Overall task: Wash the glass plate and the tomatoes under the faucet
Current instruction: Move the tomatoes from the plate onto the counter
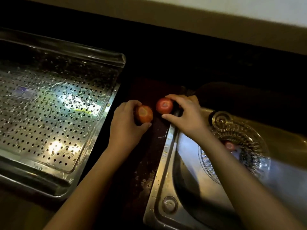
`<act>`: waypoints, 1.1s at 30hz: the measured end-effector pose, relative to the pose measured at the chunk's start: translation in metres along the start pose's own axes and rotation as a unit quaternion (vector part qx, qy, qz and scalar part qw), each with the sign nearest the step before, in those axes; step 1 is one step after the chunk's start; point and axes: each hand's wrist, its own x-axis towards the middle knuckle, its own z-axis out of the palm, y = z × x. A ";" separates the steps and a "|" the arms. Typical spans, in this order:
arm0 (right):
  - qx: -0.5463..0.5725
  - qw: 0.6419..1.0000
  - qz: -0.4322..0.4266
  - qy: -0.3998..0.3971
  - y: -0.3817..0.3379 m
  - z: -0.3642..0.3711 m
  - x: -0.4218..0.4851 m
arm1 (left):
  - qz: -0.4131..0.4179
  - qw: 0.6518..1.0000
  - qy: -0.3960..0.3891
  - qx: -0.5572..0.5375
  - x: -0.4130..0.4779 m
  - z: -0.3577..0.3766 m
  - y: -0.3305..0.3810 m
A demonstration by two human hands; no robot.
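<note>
While the glass plate lies in the sink at lower right, the left hand grips one tomato and the right hand another tomato at frame centre, over the dark counter. Judged step: gathering tomatoes; next, carry them rightward over the sink for rinsing.

Two held tomatoes — plate in sink

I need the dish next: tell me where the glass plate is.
In the head view, the glass plate sits inside the sink on the right, just beyond the right forearm, with the drain fitting at its far edge.
</note>
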 end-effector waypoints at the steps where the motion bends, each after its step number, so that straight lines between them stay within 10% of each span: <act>1: -0.007 1.000 0.000 -0.002 0.000 0.002 0.001 | -0.004 1.000 -0.005 -0.007 0.000 0.001 -0.002; 33: -0.022 1.000 -0.005 -0.004 0.002 0.001 0.003 | 0.035 0.998 -0.050 0.032 0.002 -0.011 0.004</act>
